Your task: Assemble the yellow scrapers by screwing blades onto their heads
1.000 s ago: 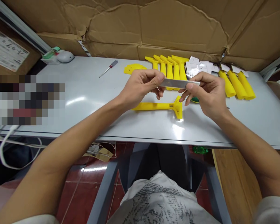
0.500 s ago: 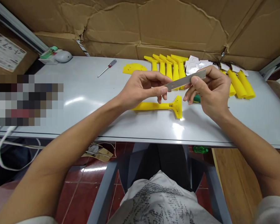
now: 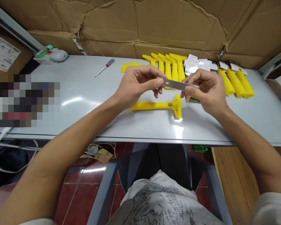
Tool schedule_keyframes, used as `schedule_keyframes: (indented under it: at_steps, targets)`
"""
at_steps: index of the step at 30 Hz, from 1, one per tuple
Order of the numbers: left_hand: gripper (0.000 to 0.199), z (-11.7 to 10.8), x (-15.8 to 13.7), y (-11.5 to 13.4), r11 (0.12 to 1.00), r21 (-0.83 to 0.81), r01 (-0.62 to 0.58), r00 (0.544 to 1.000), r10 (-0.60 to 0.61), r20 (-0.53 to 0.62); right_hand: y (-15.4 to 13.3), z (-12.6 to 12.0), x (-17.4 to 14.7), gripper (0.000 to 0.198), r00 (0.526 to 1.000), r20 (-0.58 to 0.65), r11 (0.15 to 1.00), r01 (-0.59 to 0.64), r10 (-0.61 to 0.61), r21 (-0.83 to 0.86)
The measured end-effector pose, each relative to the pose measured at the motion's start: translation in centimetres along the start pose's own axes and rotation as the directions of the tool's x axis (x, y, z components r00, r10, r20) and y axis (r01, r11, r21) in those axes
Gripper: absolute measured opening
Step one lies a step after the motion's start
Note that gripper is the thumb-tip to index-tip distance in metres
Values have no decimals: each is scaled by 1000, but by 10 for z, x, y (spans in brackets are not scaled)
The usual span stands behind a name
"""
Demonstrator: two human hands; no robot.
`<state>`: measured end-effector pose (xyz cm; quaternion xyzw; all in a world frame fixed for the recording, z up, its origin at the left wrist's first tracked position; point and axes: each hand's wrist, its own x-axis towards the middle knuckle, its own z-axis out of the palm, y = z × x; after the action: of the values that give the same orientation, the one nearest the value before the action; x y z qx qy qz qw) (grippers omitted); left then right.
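We hold a thin metal blade (image 3: 178, 84) over the tabletop (image 3: 84, 93), our left hand (image 3: 135, 86) pinching one end between thumb and forefinger, our right hand (image 3: 206, 90) closed on the other. It is best gripped by the flat faces, fingers off the long edge, and kept level. Just below lies a yellow scraper handle (image 3: 159, 106), head toward the right hand, near the front edge, with bare surface to its left. Farther back stand a row of yellow handles (image 3: 170, 67), white blade packets (image 3: 198, 65) and yellow grips (image 3: 235, 82); a screwdriver (image 3: 105, 67) lies well apart to the left.
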<state>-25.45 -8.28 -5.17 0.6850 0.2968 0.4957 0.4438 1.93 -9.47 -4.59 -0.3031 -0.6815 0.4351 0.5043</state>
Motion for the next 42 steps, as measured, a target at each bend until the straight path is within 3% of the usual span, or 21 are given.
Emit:
schedule_keyframes:
  at_steps: [3,5,9,12,15,17,20,23,27,36,42]
  targets:
    - [37,0,1,-1,997,65,-45,997,48,-55,3,0,1,41,995,95,992,-23,35,-124]
    - [40,0,-1,-1,986,159,-54,998,60,-33,8,2,0,34,987,139,987,-58,79,-152]
    - [41,0,-5,-7,965,255,-63,998,53,44,15,3,-3,38,971,185,984,-130,151,-121]
    - [69,-1,-7,-15,927,359,-104,993,78,87,17,-10,-1,48,970,143,978,-185,198,-100]
    - [88,1,-12,-14,795,588,-150,966,-10,260,21,-31,5,74,960,92,961,-257,266,-100]
    - [81,7,-17,-8,650,737,-187,930,-126,346,21,-39,7,64,942,101,944,-307,320,-122]
    - [71,17,-22,4,487,847,-211,899,-243,364,12,-37,6,53,897,101,895,-408,430,-180]
    - [65,23,-23,10,443,873,-201,900,-269,344,-1,-25,1,67,865,65,845,-466,498,-262]
    - [56,23,-24,7,446,870,-211,925,-196,325,-4,-15,-3,87,893,26,844,-414,449,-340]
    - [39,23,-28,-3,406,863,-302,942,-12,336,9,-11,-2,78,914,-19,860,-387,404,-332]
    - [32,21,-29,-3,274,885,-377,923,34,383,14,-9,-2,64,921,25,893,-370,388,-257]
